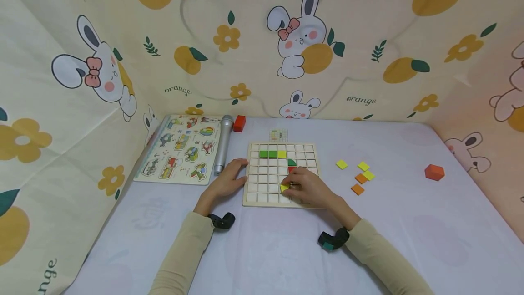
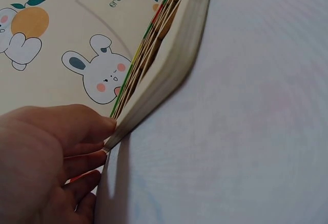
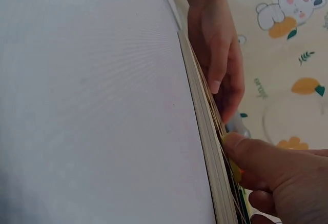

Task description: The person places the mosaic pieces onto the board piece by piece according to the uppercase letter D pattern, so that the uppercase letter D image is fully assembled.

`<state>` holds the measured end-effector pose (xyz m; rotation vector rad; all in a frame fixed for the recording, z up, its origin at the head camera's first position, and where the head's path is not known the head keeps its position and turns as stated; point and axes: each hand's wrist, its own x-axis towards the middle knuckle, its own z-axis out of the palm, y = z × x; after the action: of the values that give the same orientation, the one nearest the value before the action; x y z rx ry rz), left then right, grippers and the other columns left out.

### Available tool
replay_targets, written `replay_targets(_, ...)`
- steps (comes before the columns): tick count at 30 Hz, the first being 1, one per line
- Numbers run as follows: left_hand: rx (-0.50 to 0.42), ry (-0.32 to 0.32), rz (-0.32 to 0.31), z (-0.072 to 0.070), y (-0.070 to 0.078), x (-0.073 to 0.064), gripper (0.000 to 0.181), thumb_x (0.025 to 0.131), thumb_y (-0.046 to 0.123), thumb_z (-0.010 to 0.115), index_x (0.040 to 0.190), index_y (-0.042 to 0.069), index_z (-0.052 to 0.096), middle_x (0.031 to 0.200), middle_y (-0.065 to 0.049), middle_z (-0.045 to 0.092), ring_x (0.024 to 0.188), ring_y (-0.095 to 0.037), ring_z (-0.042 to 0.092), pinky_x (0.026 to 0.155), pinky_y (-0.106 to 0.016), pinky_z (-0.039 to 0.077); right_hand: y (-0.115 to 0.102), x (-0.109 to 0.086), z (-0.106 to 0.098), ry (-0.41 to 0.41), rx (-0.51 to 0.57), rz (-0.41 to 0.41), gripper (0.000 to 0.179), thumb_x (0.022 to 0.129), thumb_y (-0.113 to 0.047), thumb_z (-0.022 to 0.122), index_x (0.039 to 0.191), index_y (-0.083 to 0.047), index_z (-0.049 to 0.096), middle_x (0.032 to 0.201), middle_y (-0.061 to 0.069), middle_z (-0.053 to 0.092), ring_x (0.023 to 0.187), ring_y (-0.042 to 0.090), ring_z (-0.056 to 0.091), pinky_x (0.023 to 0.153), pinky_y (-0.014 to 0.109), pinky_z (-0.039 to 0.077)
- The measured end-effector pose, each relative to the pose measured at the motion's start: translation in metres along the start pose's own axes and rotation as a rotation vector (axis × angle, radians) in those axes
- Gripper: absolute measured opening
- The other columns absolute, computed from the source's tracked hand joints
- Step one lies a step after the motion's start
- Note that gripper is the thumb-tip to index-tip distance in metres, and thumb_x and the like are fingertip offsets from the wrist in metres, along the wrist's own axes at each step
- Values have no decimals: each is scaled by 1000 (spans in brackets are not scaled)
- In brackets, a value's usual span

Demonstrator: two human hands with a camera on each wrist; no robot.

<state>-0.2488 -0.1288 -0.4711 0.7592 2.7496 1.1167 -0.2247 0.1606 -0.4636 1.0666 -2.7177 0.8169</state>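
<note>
A wooden grid board [image 1: 262, 197] with white squares lies flat in the middle of the table. My right hand [image 1: 313, 188] is over its right part and pinches a yellow square tile [image 1: 284, 188] between thumb and fingers, close over the lower squares. My left hand [image 1: 229, 180] rests at the board's left side, with thumb and fingertips touching its edge. Two green tiles [image 1: 268, 154] and a yellow tile [image 1: 282, 154] sit in a row near the top. A green rounded piece [image 1: 292, 162] and a red piece [image 1: 292, 169] sit above my right fingers, which hide some squares.
Loose yellow tiles [image 1: 363, 166] and orange tiles [image 1: 358, 189] lie right of the board. Farther right is a red-orange block [image 1: 434, 172]. A picture puzzle board [image 1: 163, 167], a silver microphone [image 1: 223, 144] and a red block [image 1: 239, 124] are at left. A small patterned card [image 1: 279, 135] lies behind the grid.
</note>
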Motion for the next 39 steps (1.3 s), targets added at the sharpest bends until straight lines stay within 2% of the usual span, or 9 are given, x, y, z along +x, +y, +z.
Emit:
replay_targets(10,-6,0,6,0,0,0,49,91,11,54,134,-5,40,140,-20,39,134,-31,31,113,-42,24,2,0,2,28,-23,-40,16,79,-22,75,94,-17,73,95,-6,61,82,6,51,66,20,48)
replay_targets(18,5,5,15,0,0,0,48,91,11,54,134,-5,40,139,-20,40,134,-31,32,113,-42,24,1,0,1,23,-12,-37,16,80,-19,74,95,-16,72,95,-5,60,79,8,50,64,20,46)
replay_targets(25,0,0,-5,0,1,-1,49,91,11,54,135,-5,39,141,-20,38,135,-31,30,114,-41,23,2,0,-3,16,1,15,19,82,-21,72,100,-16,71,97,-8,60,84,7,52,70,21,49)
replay_targets(27,2,0,-9,0,2,-1,49,91,11,54,135,-4,39,141,-20,38,135,-31,30,113,-42,23,4,0,-8,31,23,37,19,82,-20,72,100,-15,71,98,-6,60,85,8,53,72,23,50)
replay_targets(31,5,-5,-16,0,3,-1,49,91,11,54,136,-4,39,141,-19,38,135,-31,30,114,-41,23,12,-3,-21,86,72,50,17,82,-14,72,99,-10,71,96,-1,61,82,12,55,69,26,52)
replay_targets(39,-10,8,-7,1,2,0,48,91,10,54,135,-5,40,140,-20,39,134,-31,31,113,-41,23,45,-18,-49,221,-4,76,17,81,-9,72,98,-8,71,92,1,64,79,15,54,66,30,50)
